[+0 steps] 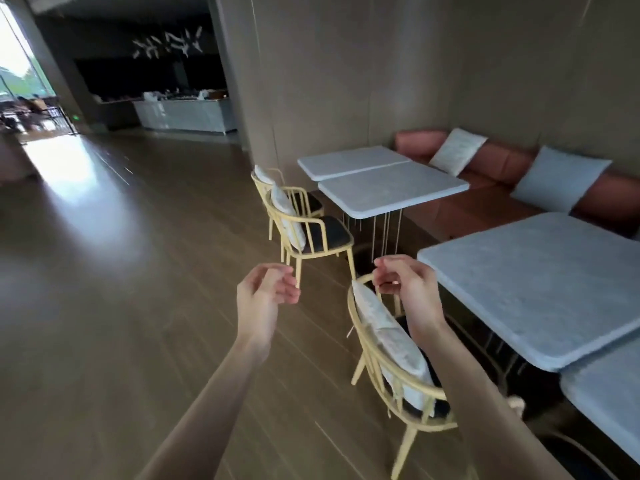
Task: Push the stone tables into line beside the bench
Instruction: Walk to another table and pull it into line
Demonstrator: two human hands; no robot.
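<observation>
Two pale stone tables stand edge to edge ahead, the farther table [349,161] and the nearer table [391,190], beside a terracotta bench [485,206] along the wall. Another stone table [540,282] stands close on my right, with a further one [609,393] at the lower right edge. My left hand [265,292] hangs in the air over the floor, fingers loosely curled, holding nothing. My right hand [405,282] is raised just above the back of the nearest chair, fingers loosely curled, touching nothing that I can make out.
Cream chairs with dark seats and pale cushions face the tables: two chairs [304,223] ahead, one chair [391,355] right under my right arm. Cushions [557,178] lie on the bench. Wide wooden floor [121,271] spreads left. A serving counter [183,114] stands far back.
</observation>
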